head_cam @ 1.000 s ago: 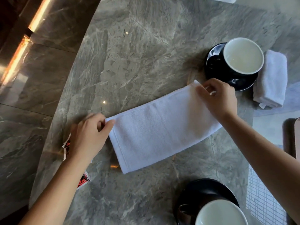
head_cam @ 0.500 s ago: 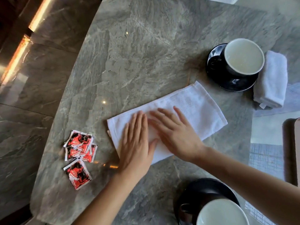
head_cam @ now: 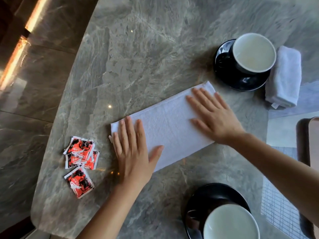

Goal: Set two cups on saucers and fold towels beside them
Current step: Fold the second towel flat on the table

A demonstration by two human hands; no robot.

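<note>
A white towel (head_cam: 168, 125), folded into a long strip, lies flat on the grey marble table (head_cam: 138, 57). My left hand (head_cam: 133, 150) presses palm-down on its near-left end, fingers spread. My right hand (head_cam: 213, 114) presses flat on its far-right end. A dark cup with a white inside (head_cam: 253, 52) stands on a black saucer (head_cam: 229, 75) at the far right, with a folded white towel (head_cam: 284, 78) just right of it. A second cup (head_cam: 231, 223) sits on a black saucer (head_cam: 207, 195) at the bottom edge.
Three red-and-black sachets (head_cam: 80, 163) lie left of my left hand near the table's rounded edge. A dark chair back (head_cam: 303, 144) and a light woven mat (head_cam: 279, 213) sit at the right. Glossy floor lies beyond the table's left edge.
A second ago both hands pinched the towel's ends. They then laid flat together at its middle, and now they have slid apart toward the two ends.
</note>
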